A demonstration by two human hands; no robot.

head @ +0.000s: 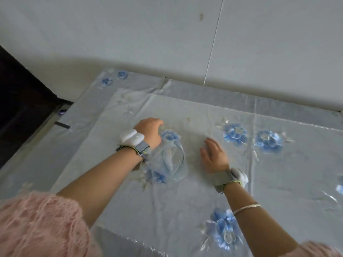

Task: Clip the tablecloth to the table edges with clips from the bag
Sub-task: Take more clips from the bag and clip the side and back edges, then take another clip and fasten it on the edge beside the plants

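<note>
A sheer bag point(171, 160) is lying on the blue-flowered tablecloth point(259, 173), between the two hands and nearer the left one. The left hand point(149, 130) is reaching past the bag's far left side, fingers curled downward; whether it is gripping anything cannot be told. The right hand point(213, 154) is resting just right of the bag, fingers relaxed and holding nothing.

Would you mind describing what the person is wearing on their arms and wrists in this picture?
Both forearms are bare, with fluffy pink knitted sleeves pushed up. The left wrist carries a grey strap with a yellow-green edge holding a glossy white device. The right wrist has a matching grey strap with a white device, and below it a thin silver bangle.
</note>
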